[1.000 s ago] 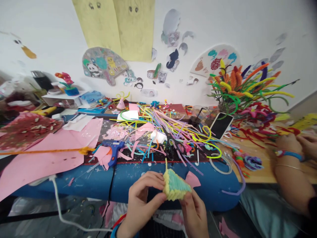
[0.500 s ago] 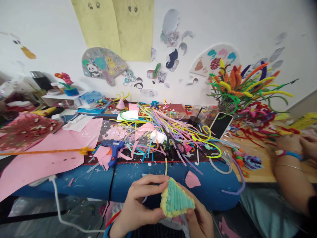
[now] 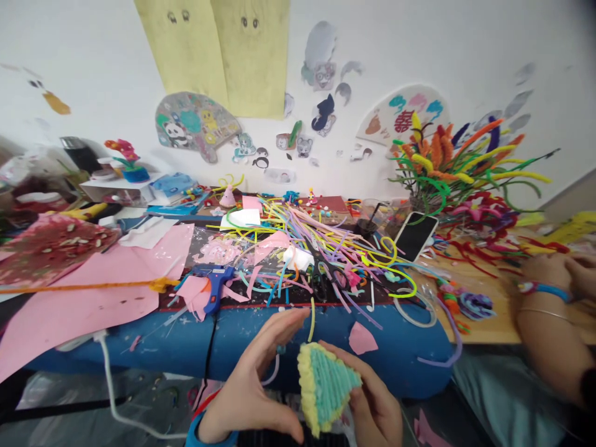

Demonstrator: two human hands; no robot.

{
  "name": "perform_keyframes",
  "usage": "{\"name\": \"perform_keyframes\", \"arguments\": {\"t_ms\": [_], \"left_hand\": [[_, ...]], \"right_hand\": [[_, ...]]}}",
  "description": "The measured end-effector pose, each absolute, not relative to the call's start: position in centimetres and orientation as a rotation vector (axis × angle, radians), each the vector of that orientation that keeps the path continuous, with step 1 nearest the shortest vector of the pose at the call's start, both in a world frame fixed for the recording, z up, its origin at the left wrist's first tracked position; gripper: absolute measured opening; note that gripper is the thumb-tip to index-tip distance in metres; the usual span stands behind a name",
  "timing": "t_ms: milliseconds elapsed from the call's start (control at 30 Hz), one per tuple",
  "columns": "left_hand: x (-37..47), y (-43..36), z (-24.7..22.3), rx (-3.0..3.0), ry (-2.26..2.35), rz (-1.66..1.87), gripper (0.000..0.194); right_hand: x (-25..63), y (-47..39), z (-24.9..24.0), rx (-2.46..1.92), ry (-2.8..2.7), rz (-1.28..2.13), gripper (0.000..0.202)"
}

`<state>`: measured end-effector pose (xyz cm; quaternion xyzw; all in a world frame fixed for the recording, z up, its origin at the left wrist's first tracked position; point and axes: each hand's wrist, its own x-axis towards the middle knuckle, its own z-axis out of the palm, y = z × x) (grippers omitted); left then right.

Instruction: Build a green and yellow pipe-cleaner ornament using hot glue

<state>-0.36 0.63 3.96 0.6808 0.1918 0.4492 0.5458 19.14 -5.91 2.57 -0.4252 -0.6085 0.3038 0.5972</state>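
Observation:
A triangular pipe-cleaner piece (image 3: 329,386), wound in teal rows with a fuzzy pale yellow border, sits low in the middle of the head view. My right hand (image 3: 375,397) grips it at its right side, thumb below and fingers behind. To its left, my left hand (image 3: 261,385) is open, thumb and fingers spread wide and apart from the piece. Above my left fingertips, a pale yellow pipe cleaner (image 3: 311,318) hangs down over the blue padded table edge (image 3: 153,347).
A heap of pastel pipe cleaners (image 3: 321,233) covers the table's middle, with black scissors (image 3: 322,279) in it. A blue glue gun (image 3: 216,287) lies left. A phone (image 3: 414,237) leans at right, near a pipe-cleaner bouquet (image 3: 447,155). Another person's arm (image 3: 542,310) rests at far right.
My left hand has let go of the triangular piece and opened away to the left. My right hand still holds the piece, now turned slightly and a little lower.

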Motion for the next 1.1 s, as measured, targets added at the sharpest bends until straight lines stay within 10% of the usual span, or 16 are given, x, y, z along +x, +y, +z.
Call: {"name": "perform_keyframes", "arguments": {"t_ms": [200, 1100], "left_hand": [[0.0, 0.9, 6.0, 1.932, 0.5, 0.853, 0.123], [2.9, 0.8, 6.9, 1.993, 0.282, 1.197, 0.056]], "right_hand": [[18.9, -6.0, 2.4, -0.988, -1.469, 0.611, 0.032], [19.8, -5.1, 4.6, -0.772, -1.386, 0.647, 0.014]]}}
